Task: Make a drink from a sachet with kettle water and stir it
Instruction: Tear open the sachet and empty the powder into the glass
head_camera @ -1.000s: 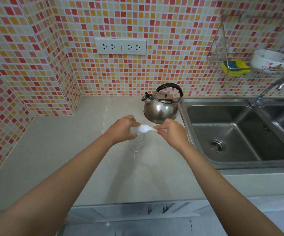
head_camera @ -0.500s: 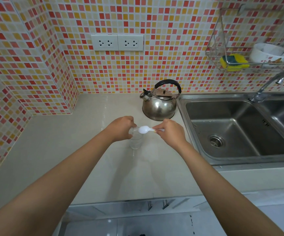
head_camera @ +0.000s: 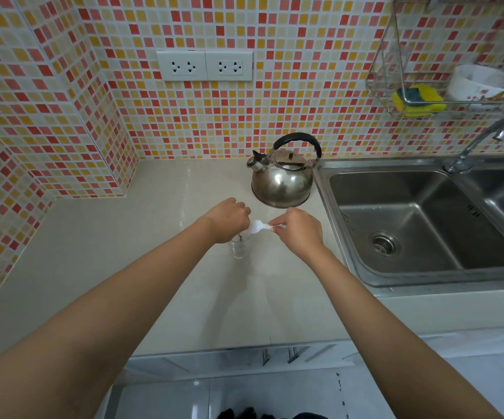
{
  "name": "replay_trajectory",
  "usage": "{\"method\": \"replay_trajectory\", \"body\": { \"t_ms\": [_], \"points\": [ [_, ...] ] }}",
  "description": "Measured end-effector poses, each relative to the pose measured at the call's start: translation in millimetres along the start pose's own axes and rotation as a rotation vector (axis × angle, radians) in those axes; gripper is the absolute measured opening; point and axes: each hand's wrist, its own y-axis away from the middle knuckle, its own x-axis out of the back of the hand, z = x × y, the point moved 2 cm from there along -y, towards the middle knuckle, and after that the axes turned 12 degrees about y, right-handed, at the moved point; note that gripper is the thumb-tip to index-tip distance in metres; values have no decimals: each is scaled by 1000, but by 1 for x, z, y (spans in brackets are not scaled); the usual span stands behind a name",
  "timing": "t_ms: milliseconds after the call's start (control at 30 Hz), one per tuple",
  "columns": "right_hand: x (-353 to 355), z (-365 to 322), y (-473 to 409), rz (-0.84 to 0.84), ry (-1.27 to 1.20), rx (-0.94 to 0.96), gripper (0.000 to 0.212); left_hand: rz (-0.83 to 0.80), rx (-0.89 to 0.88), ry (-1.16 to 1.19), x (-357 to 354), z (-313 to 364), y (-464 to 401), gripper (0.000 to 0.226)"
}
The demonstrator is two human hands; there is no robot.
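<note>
From the head camera, both hands sit a little farther from the camera and closer to the round stainless-steel kettle with a black arched handle (head_camera: 281,179) than a second ago, and a dark streak of powder now shows inside the small clear plastic cup (head_camera: 239,247), which looked clean before; the wall sockets have also slid lower in the picture. The left hand (head_camera: 227,219) is closed into a loose fist directly above the cup's mouth, covering its rim; whatever it pinches is hidden, so I cannot tell whether a sachet is in it. The right hand (head_camera: 297,229) is closed in a fingertip pinch on the handle of the white plastic spoon (head_camera: 259,227). The spoon lies nearly level, its long axis running left to right, bowl pointing left toward the left hand and touching or just beside its knuckles, above the cup. The cup stands upright on the pale beige worktop (head_camera: 123,255), in front of the kettle, whose spout points left. Counted: one kettle, one cup, one spoon, two hands. A steel double sink (head_camera: 426,225) lies to the right of the kettle.
</note>
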Motion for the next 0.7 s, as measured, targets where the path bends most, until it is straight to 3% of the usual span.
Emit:
{"method": "replay_trajectory", "body": {
  "t_ms": [700],
  "points": [
    [2,-12,-3,-19,147,102,26,-48,-49,-106,6,4,-13,12]
  ]
}}
